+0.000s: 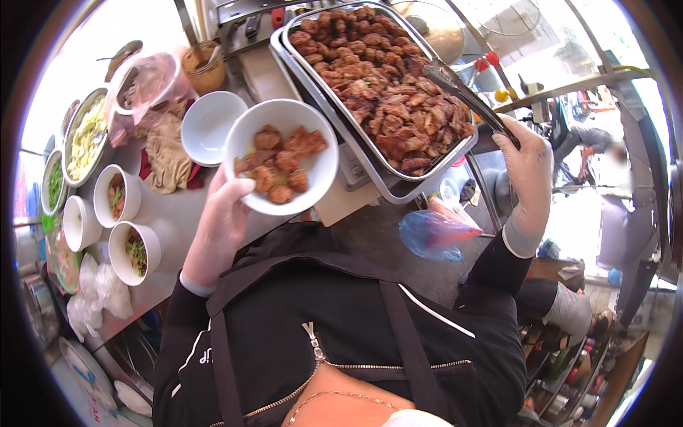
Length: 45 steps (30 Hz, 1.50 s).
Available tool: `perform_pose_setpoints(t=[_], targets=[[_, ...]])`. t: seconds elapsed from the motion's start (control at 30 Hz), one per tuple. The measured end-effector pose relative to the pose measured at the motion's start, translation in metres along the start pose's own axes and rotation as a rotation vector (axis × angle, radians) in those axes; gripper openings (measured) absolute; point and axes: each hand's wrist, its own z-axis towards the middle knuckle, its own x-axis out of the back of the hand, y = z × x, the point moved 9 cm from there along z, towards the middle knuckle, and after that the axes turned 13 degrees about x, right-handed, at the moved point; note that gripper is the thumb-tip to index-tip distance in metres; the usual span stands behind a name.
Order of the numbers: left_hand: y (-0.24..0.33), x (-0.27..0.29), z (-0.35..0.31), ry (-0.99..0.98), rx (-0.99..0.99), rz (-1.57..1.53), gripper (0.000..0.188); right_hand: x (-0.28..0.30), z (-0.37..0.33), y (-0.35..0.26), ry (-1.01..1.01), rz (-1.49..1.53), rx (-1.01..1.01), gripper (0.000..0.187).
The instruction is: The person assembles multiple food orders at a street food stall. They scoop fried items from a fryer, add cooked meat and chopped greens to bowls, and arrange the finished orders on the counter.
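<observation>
My left hand (pixel 224 220), in a clear glove, grips the rim of a white bowl (pixel 324 174) with its thumb over the edge. Several pieces of browned meat (pixel 281 160) lie inside that bowl. Gloved as well, my right hand (pixel 530 167) is closed around the handles of black-and-silver tongs (pixel 473 99). The tips of the tongs reach into a metal tray (pixel 370 153) heaped with grilled meat slices and meatballs (pixel 398 85). Whether the tongs pinch a piece cannot be made out. Just behind the held bowl stands an empty white bowl (pixel 203 128).
Left on the metal counter (pixel 178 220) stand white bowls of food (pixel 135 252), a bowl of pale shredded vegetable (pixel 87 139), chopped greens (pixel 55 181) and a beige cloth (pixel 171 160). A blue-and-pink plastic bag (pixel 430 231) hangs below the tray. Another person (pixel 590 142) is far right.
</observation>
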Motion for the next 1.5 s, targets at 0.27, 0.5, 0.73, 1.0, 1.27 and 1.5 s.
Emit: perform_pose_setpoints(t=[0.27,0.5,0.73,1.0,1.27,1.5], targets=[[0.009,0.026,-0.009,0.115,-0.056,0.064,0.069,-0.023,-0.013,0.003,-0.166,0.035,-0.054,0.028],[0.007,0.02,-0.011,0.106,-0.002,0.057,0.068,-0.03,-0.001,-0.013,-0.248,-0.178,0.052,0.028],[-0.002,0.001,-0.007,0.037,0.059,0.024,0.068,-0.017,0.006,-0.01,-0.135,-0.173,0.064,0.025],[0.003,-0.023,-0.003,-0.084,0.045,-0.021,0.063,0.004,-0.01,-0.001,0.073,0.238,-0.001,0.028],[-0.001,-0.034,0.008,-0.056,0.084,-0.051,0.067,0.007,-0.022,-0.063,0.074,0.526,0.109,0.029],[-0.007,-0.041,0.003,-0.207,0.158,-0.1,0.069,-0.034,-0.013,-0.12,0.038,0.444,0.411,0.028]])
